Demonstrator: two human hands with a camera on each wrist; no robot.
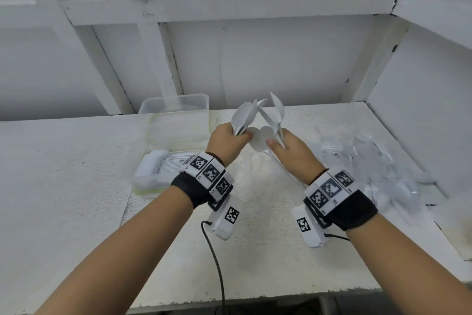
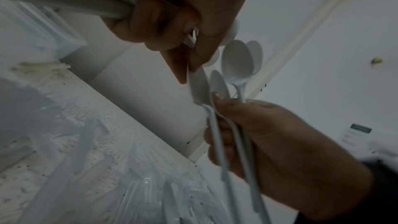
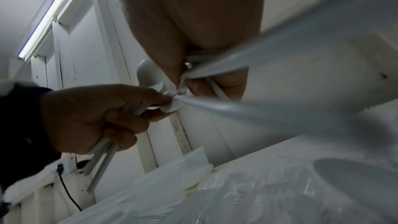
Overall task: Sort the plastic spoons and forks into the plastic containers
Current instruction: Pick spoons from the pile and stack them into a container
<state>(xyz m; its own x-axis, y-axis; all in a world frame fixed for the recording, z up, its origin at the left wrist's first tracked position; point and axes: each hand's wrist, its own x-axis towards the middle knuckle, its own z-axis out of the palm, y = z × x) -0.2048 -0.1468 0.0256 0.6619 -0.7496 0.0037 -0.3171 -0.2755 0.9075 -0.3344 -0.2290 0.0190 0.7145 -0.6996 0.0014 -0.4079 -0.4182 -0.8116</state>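
Above the middle of the table, both hands hold bunches of white plastic spoons. My left hand point(image 1: 236, 137) grips several by their handles, with their bowls point(image 1: 243, 116) fanned upward. My right hand point(image 1: 275, 144) grips several more spoons point(image 1: 278, 110), its thumb lying against one bowl. The two bunches touch between the hands. In the left wrist view my left hand point(image 2: 172, 23) is curled round handles, and the right hand point(image 2: 275, 139) holds spoons point(image 2: 237, 60) upright. The right wrist view shows my left hand point(image 3: 92, 118) wrapped around handles.
A clear plastic container point(image 1: 178, 106) stands at the back of the table. A nearer container point(image 1: 153, 181) holds a row of white forks. A loose pile of clear and white cutlery point(image 1: 370, 161) lies at the right. A black cable point(image 1: 217, 263) hangs over the front edge.
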